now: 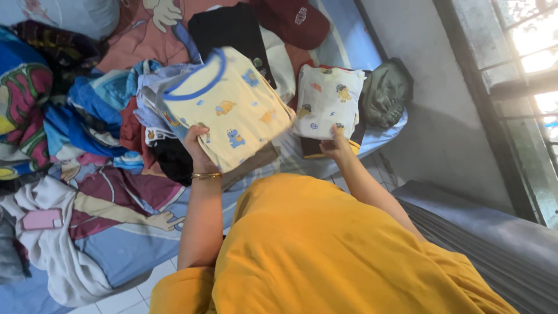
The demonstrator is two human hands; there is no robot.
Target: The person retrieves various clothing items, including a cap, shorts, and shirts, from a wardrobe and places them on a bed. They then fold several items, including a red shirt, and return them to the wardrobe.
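Yellow folded shirt [232, 107] gripped by left hand [197, 145]; right hand [336, 145] fingers pinch white printed garment [326, 100].

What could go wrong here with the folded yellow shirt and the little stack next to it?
The left hand grips the folded yellow shirt by one edge only, so it may sag and unfold. The white printed garment under the right hand sits near the mattress edge and could slide off.

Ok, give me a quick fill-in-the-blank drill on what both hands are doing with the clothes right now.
1. The left hand holds up a folded pale ____ shirt with blue collar trim.
2. The right hand touches a folded ____ printed garment.
3. A gold ____ circles the left wrist.

Missing words: yellow; white; bracelet
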